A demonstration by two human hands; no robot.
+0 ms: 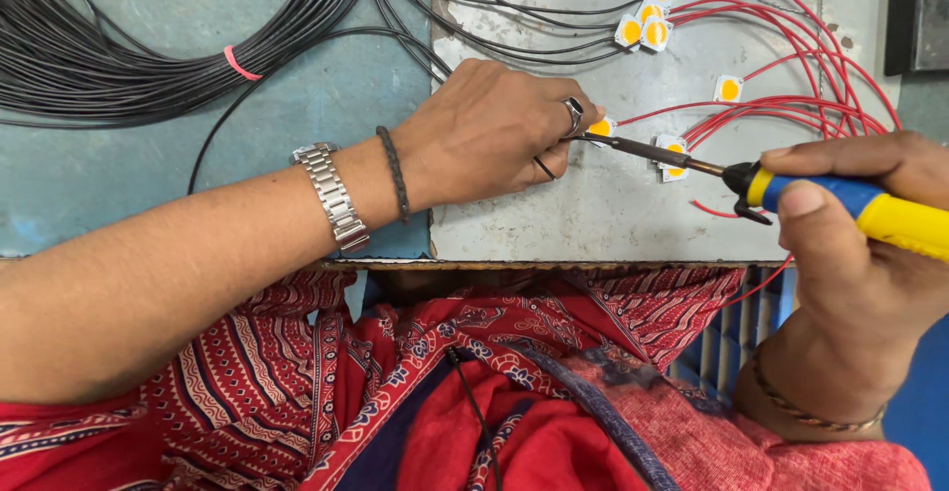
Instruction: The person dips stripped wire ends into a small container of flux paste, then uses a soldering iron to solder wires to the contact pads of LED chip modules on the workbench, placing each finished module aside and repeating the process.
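You are soldering, by the look of it, joining a thin black wire (543, 167) to a small square LED chip (599, 128) at the centre of the frame; the joint itself is too small to judge as done or not.

Your left hand (489, 130), coming in from the left, is curling tight over the chip, its fingertips pinching the chip and the black wire against the grey metal plate (554, 219); a ring is showing on one finger, a steel watch (331, 194) and a dark cord bracelet (393, 173) on the wrist.

Your right hand (860, 244), at the right edge of the frame, is gripping the soldering iron (840, 199) by its blue and yellow handle, thumb lying along the top, fingers wrapping closed beneath; the iron's dark tip (633, 147) is reaching leftward and meeting the chip just beside your left fingertips.

The next move, as I judge it, is calling for a steady tip on the pad and a still left pinch, with those fingertips keeping apart from the hot metal.

Other chips with red wires (791, 66) are lying in the upper right of the plate, some already wired; a bundle of black wires (148, 46), banded in pink, is filling the upper left over the blue table (297, 95).
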